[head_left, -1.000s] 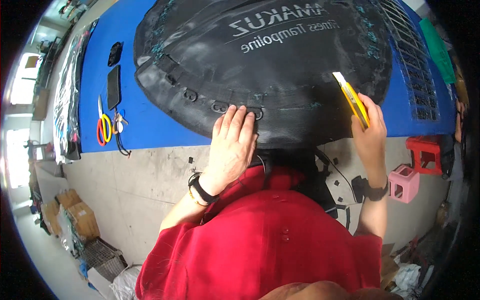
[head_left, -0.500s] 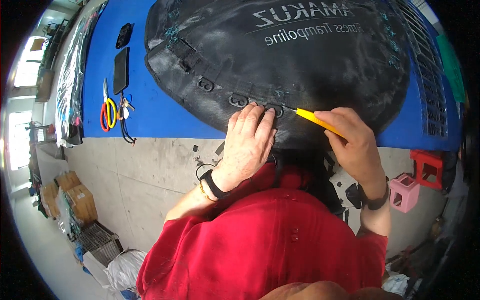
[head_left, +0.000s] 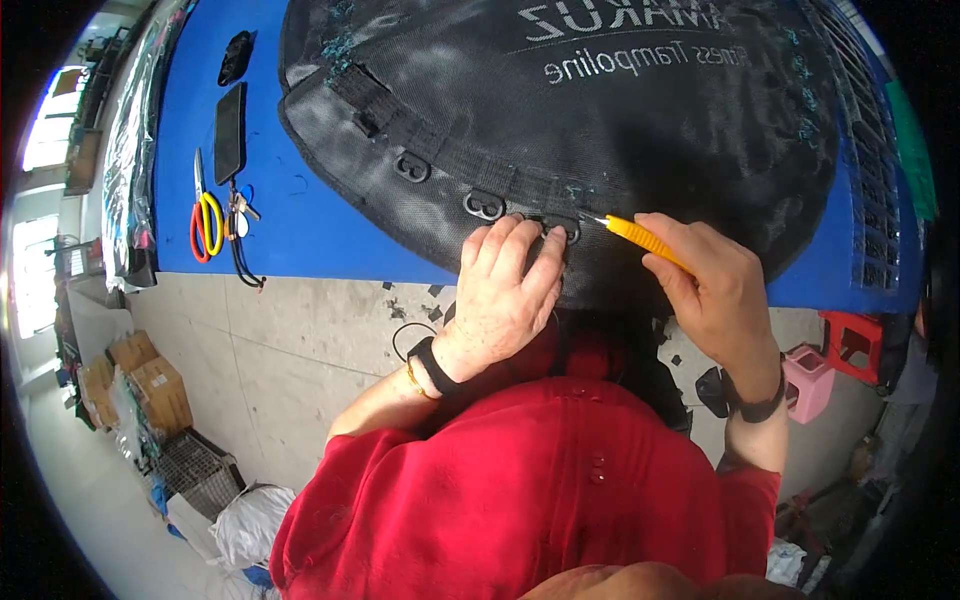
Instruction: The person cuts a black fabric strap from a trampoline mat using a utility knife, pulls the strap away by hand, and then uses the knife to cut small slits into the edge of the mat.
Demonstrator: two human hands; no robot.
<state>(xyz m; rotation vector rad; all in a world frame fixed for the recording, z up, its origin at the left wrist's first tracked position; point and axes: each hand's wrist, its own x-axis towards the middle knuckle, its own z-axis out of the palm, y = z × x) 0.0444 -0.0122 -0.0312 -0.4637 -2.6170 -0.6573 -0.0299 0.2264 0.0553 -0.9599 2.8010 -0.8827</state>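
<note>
A large round black mesh trampoline mat (head_left: pixel 680 130) with pale printed lettering covers much of the blue table. Along its near edge run a stitched band and several black plastic rings (head_left: pixel 485 205). My left hand (head_left: pixel 508 285) is closed at this edge, its bent fingers gripping another black ring (head_left: pixel 566 230) against the mat. In my right hand (head_left: pixel 715 285) is a yellow ridged-handled tool (head_left: pixel 645 240) with a thin metal tip. That tip points left, just beside the ring under my left fingers; whether it touches the mat I cannot tell.
On the table's left lie red-and-yellow scissors (head_left: pixel 207 220), a black phone (head_left: pixel 230 130), keys (head_left: pixel 242 208) and a small black object (head_left: pixel 235 58). Clear-wrapped goods (head_left: pixel 140 150) line the left edge. A pink stool (head_left: pixel 808 382) and a red stool (head_left: pixel 855 350) stand at right.
The mat and table appear slightly shifted as the view moves. The yellow tool's tip has drawn back a little to the right of the ring. My left hand keeps its hold.
</note>
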